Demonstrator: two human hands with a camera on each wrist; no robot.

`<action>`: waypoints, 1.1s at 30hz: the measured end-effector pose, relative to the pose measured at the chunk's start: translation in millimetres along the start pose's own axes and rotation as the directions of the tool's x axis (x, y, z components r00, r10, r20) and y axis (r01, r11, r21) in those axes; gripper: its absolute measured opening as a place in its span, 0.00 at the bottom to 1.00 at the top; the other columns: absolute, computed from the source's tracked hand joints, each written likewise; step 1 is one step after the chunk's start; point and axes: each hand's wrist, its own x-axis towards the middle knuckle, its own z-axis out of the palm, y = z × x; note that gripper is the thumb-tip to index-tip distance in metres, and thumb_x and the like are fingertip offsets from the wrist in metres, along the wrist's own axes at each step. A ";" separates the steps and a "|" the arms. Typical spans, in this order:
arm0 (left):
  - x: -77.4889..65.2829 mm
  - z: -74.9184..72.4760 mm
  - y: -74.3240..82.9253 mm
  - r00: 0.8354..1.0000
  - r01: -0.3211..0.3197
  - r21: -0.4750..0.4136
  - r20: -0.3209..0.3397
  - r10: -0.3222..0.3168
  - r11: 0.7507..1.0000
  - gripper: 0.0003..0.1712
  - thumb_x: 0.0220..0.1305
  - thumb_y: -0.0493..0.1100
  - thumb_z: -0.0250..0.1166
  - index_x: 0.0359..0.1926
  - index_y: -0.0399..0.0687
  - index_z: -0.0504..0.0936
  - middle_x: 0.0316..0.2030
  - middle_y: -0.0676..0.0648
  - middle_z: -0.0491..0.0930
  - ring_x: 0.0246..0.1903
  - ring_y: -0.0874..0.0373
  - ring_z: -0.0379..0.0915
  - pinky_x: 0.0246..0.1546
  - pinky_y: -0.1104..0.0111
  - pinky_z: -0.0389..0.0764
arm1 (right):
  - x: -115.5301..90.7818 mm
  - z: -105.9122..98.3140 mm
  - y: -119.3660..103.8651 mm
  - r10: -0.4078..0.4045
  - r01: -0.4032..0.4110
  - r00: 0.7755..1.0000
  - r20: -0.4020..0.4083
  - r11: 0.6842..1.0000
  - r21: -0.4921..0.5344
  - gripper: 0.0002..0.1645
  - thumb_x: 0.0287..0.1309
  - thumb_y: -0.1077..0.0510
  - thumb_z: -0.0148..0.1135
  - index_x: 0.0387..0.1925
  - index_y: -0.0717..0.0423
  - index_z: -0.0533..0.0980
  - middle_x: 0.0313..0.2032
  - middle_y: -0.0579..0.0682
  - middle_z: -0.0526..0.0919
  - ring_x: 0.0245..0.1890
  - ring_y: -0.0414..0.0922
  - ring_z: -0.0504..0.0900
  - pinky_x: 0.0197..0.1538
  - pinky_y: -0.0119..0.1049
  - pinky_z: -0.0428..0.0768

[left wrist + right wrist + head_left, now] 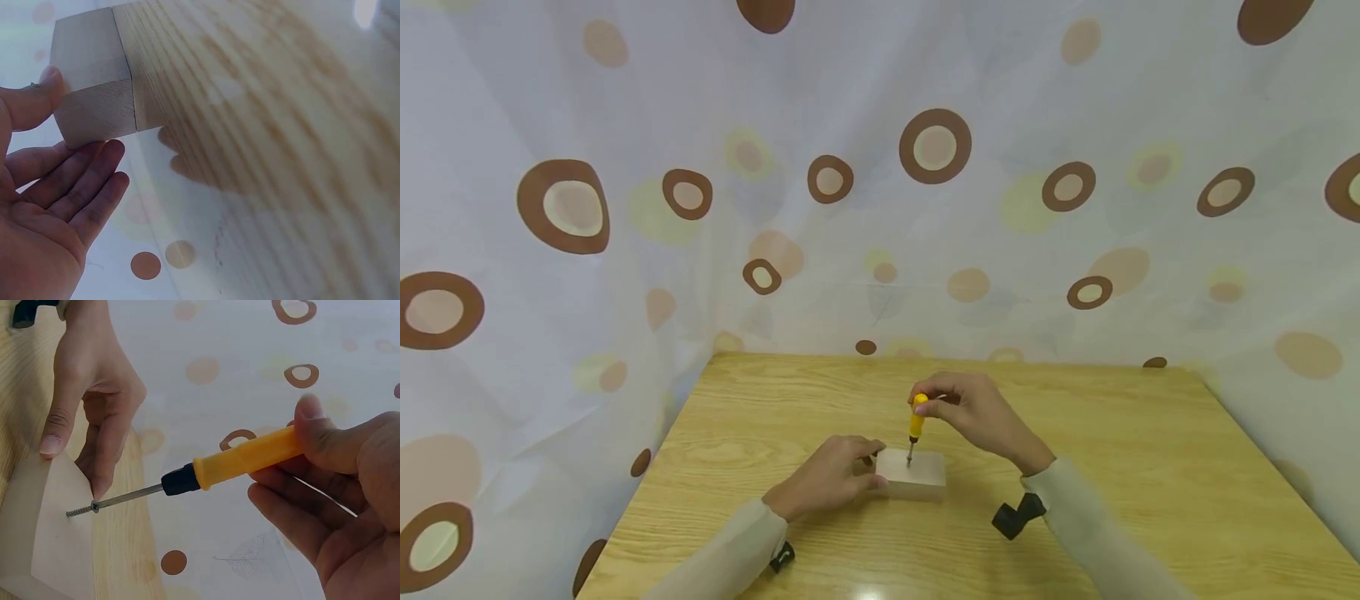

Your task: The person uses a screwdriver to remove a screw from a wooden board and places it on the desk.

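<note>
A pale wooden block [921, 479] lies on the wooden table. My left hand [831, 477] grips its left end, thumb on the near side and fingers at the far side; the left wrist view shows the thumb and fingertips against the block [94, 56]. In my right hand [973, 417] is a screwdriver [250, 456] with a yellow handle and black collar, pinched near the top of the handle between thumb and fingers. Its shaft slants down to the head of a screw [81, 511], which stands partly sunk in the block's top face, much of its thread showing.
The wood-grain table [737, 417] stretches around the block. A white cloth [880, 225] with brown and beige circles hangs behind and at both sides. Black straps with small devices [1018, 515] sit at the wrists.
</note>
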 end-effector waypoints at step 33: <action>-0.7 -0.5 1.1 1.000 0.006 0.070 -0.002 -0.006 0.998 0.34 0.69 0.56 0.68 0.66 0.37 0.78 0.59 0.45 0.82 0.56 0.53 0.79 0.56 0.60 0.81 | -4.5 6.9 7.2 0.071 -0.065 0.996 -0.063 0.994 0.084 0.11 0.66 0.55 0.70 0.48 0.50 0.87 0.45 0.48 0.89 0.42 0.42 0.88 0.48 0.36 0.85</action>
